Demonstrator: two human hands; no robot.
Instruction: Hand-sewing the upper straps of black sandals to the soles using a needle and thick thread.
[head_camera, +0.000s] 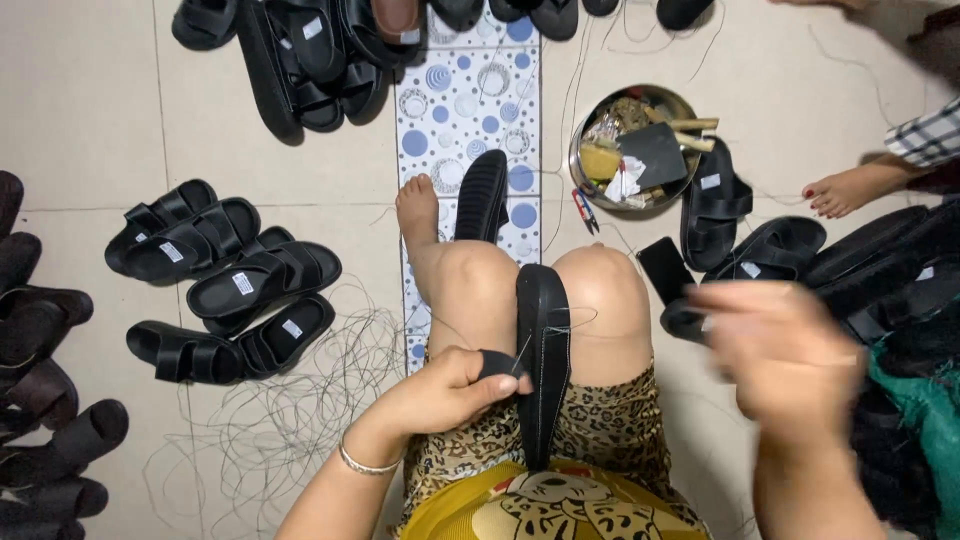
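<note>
While left hand pinches the sole, right hand lifts, blurred.

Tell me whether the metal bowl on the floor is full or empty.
Full. The metal bowl holds a heap of tools and scraps: wooden-handled pieces, a dark flat piece, a yellow lump and white bits reaching its rim.

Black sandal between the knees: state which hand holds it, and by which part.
The left hand pinches the black sandal by its strap edge, mid-length. The right hand is blurred; nothing discernible in it.
</note>
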